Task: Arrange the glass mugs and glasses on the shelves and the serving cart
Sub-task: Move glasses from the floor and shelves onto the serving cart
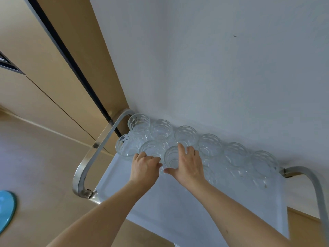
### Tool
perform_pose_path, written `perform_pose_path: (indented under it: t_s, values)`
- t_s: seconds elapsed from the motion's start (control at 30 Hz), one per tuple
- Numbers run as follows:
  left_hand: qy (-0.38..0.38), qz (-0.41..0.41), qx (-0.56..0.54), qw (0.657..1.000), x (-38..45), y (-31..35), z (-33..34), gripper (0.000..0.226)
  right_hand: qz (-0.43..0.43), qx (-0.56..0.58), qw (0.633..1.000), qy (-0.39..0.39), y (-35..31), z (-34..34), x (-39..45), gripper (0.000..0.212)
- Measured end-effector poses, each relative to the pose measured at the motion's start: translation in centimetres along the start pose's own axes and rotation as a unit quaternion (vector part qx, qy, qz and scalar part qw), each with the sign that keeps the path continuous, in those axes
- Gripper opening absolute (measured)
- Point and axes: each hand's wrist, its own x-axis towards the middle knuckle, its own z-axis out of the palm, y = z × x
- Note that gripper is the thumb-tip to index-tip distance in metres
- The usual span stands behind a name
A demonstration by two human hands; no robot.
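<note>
Step in hand: packing glasses on the serving cart (178, 216). Left hand (145, 168) curled beside one glass (151, 149); right hand (187, 166) spread, cupping another (171, 157). Next: nudge both into the far row.

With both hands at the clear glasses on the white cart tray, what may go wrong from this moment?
1. The clear patterned glasses stand packed and touching along the wall side of the white cart tray; a push by the right hand or left hand may knock neighbours and chip them.
2. The outer glass stands close to the tray edge by the curved metal handle; it might slide off.
</note>
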Motion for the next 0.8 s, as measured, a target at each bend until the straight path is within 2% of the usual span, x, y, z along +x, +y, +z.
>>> perform_pose_path:
  t_s: [0.07, 0.17, 0.27, 0.37, 0.53, 0.63, 0.73, 0.8]
  values:
    - [-0.008, -0.026, -0.021, 0.999, -0.1, 0.3, 0.2, 0.014, -0.004, 0.011, 1.0, -0.005, 0.7, -0.4, -0.4, 0.111]
    - [0.011, -0.041, -0.037, 0.998, 0.1, 1.0, -0.1, 0.042, 0.006, 0.027, 0.999, 0.035, 2.7, -1.4, -1.8, 0.101]
    - [0.033, -0.008, -0.06, 0.998, 1.0, 2.4, -0.2, 0.047, 0.045, 0.036, 0.997, 0.058, 4.9, -1.8, -3.7, 0.089]
    - [0.01, 0.016, -0.101, 0.995, 2.6, 4.2, 0.0, 0.049, 0.087, 0.045, 0.995, 0.015, 6.3, -1.6, -5.3, 0.099]
    - [-0.06, 0.097, -0.127, 0.985, 5.1, 7.2, 1.1, 0.049, 0.13, 0.141, 0.977, -0.088, 7.8, -1.3, -6.6, 0.132]
    - [-0.098, 0.158, -0.086, 0.979, 7.2, 9.0, 1.3, 0.051, 0.119, 0.136, 0.979, -0.093, 8.2, -1.2, -6.8, 0.129]
    - [-0.16, 0.233, 0.036, 0.958, 9.1, 10.6, 1.8, 0.043, 0.113, 0.138, 0.981, -0.076, 8.2, -1.1, -6.7, 0.117]
    - [-0.179, 0.246, 0.094, 0.948, 9.8, 11.5, 2.1, 0.034, 0.115, 0.145, 0.98, -0.074, 8.4, -1.0, -6.7, 0.114]
